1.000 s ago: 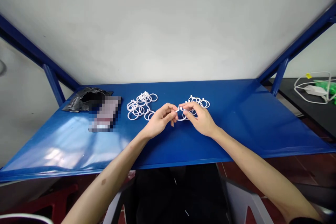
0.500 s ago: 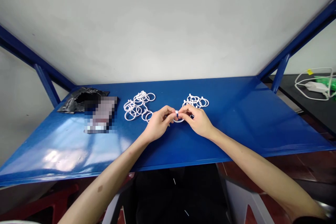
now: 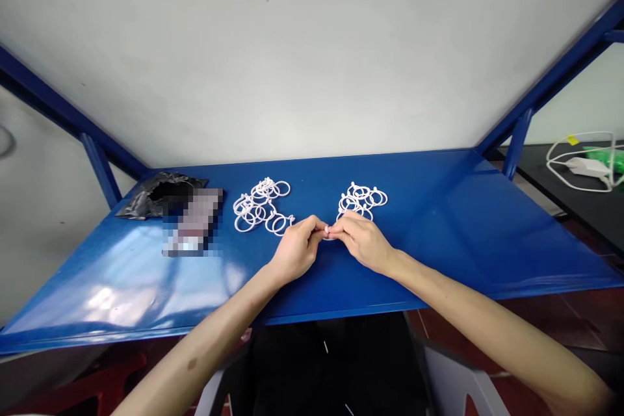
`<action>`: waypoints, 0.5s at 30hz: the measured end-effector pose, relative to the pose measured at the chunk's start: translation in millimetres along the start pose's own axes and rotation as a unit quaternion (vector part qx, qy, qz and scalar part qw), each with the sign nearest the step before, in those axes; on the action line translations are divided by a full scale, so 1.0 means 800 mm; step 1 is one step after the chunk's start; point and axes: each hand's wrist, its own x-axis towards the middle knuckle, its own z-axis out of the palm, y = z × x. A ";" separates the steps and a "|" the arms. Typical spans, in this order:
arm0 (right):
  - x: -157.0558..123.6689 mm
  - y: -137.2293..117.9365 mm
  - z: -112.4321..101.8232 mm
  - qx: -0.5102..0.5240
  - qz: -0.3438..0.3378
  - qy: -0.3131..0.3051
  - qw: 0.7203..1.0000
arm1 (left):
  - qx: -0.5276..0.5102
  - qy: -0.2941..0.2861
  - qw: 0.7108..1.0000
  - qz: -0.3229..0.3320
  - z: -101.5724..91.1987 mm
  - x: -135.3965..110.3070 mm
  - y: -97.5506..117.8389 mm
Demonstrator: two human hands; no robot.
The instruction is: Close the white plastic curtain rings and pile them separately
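My left hand [image 3: 295, 250] and my right hand [image 3: 361, 242] meet at the middle of the blue table [image 3: 439, 234], fingertips pinched together on one small white plastic ring [image 3: 327, 232], most of it hidden by the fingers. A loose pile of white rings [image 3: 260, 211] lies just left of my left hand. A second, tighter cluster of white rings [image 3: 361, 199] lies just beyond my right hand.
A crumpled black plastic bag [image 3: 156, 195] with a blurred packet [image 3: 195, 221] lies at the table's left. Blue frame struts [image 3: 100, 169] rise at both back corners. A black side table with a white cable and charger [image 3: 582, 166] stands to the right. A chair sits below the table's front edge.
Both hands have drawn closer together and slightly nearer me, the ring's ends being pressed between the fingertips so that less of the ring shows. The piles have not moved.
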 end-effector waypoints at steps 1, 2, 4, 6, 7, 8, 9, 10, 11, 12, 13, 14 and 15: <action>0.002 0.001 0.001 -0.006 0.004 0.004 1.000 | 0.006 -0.002 1.000 0.001 -0.001 0.002 0.000; 0.004 0.002 0.001 -0.014 0.010 0.009 1.000 | 0.016 -0.005 1.000 0.002 -0.002 0.005 0.000; 0.009 0.006 -0.002 -0.029 0.027 0.016 0.999 | 0.059 -0.016 0.998 0.010 -0.009 0.012 -0.001; 0.015 0.012 -0.008 -0.041 0.047 0.021 0.998 | 0.133 -0.022 0.991 0.023 -0.022 0.019 -0.004; 0.018 0.015 -0.012 -0.045 0.056 0.027 0.997 | 0.179 -0.020 0.983 0.029 -0.030 0.021 -0.007; 0.019 0.020 -0.017 -0.049 0.064 0.038 0.996 | 0.225 -0.008 0.974 0.030 -0.040 0.023 -0.011; 0.020 0.025 -0.022 -0.053 0.072 0.050 0.995 | 0.271 0.004 0.962 0.018 -0.049 0.023 -0.017; 0.021 0.031 -0.026 -0.057 0.079 0.063 0.993 | 0.315 0.011 0.949 0.001 -0.059 0.023 -0.023; 0.021 0.036 -0.029 -0.063 0.089 0.074 0.991 | 0.354 0.015 0.935 -0.018 -0.067 0.021 -0.029; 0.020 0.042 -0.032 -0.072 0.099 0.082 0.989 | 0.384 0.013 0.922 -0.035 -0.074 0.019 -0.035; 0.020 0.047 -0.035 -0.084 0.107 0.086 0.987 | 0.405 0.005 0.913 -0.046 -0.079 0.017 -0.041; 0.019 0.051 -0.036 -0.099 0.112 0.089 0.985 | 0.420 -0.004 0.906 -0.054 -0.082 0.016 -0.045; 0.019 0.055 -0.037 -0.115 0.115 0.093 0.982 | 0.428 -0.012 0.902 -0.059 -0.084 0.014 -0.047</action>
